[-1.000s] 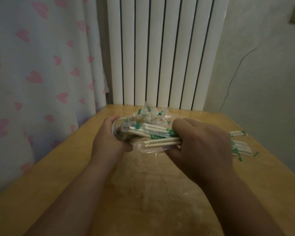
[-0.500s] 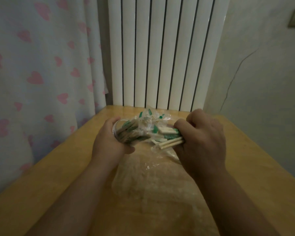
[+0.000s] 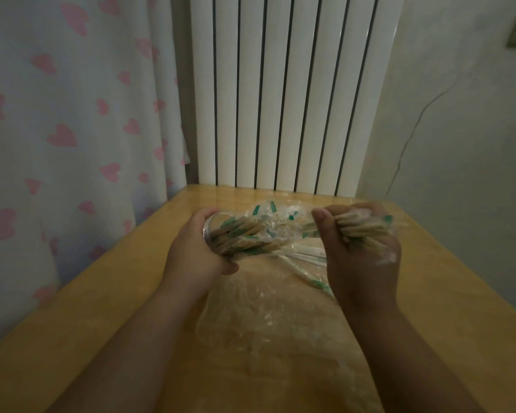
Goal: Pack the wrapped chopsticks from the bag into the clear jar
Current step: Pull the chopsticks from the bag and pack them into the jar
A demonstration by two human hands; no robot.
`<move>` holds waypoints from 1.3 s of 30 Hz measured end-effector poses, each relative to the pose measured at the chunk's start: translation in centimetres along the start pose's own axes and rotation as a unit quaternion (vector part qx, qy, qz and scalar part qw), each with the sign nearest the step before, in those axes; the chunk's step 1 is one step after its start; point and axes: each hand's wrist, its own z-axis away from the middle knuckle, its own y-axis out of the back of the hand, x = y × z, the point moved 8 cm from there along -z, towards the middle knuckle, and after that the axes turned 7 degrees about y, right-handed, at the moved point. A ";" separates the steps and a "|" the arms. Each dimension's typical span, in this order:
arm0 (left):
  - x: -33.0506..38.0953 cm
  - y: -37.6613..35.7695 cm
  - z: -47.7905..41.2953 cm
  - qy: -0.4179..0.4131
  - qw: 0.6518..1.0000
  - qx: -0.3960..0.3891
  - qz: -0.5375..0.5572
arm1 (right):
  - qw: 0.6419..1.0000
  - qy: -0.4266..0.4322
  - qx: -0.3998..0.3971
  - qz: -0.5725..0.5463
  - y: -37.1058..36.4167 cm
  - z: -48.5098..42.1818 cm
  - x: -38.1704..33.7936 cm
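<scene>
The left hand fingers are curling around a tilted clear jar crammed with wrapped chopsticks. The right hand fingers are clenching another crinkly bundle above the plastic bag lying on the wooden tabletop.

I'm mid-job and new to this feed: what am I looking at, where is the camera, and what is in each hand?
There is no machine here: these are a person's two bare hands, filmed by one wide-angle camera worn on the head, looking forward and down.

The left hand grips a clear jar, tipped on its side and already stuffed with wrapped chopsticks. The right hand clutches a bunch of wrapped chopsticks, blurred, its fingers closed around them.

On the wooden table lies a crumpled clear plastic bag, with a few loose chopsticks lying between the hands. A radiator and a heart-print curtain stand behind.
</scene>
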 end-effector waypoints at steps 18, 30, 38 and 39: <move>1.4 -1.2 0.7 -0.047 0.995 -0.065 -0.062 | 0.966 -0.145 0.076 -0.199 -0.3 0.7 0.7; 1.8 -1.7 1.2 -0.068 0.989 -0.075 -0.105 | 0.949 -0.211 -0.139 -0.188 -4.0 1.9 1.7; 2.0 -1.5 1.3 -0.068 0.991 -0.072 -0.093 | 0.907 -0.194 -0.170 -0.332 -4.4 1.9 1.0; 2.0 -1.4 1.2 -0.067 0.991 -0.071 -0.091 | 0.912 -0.183 -0.151 -0.336 -4.1 1.6 1.0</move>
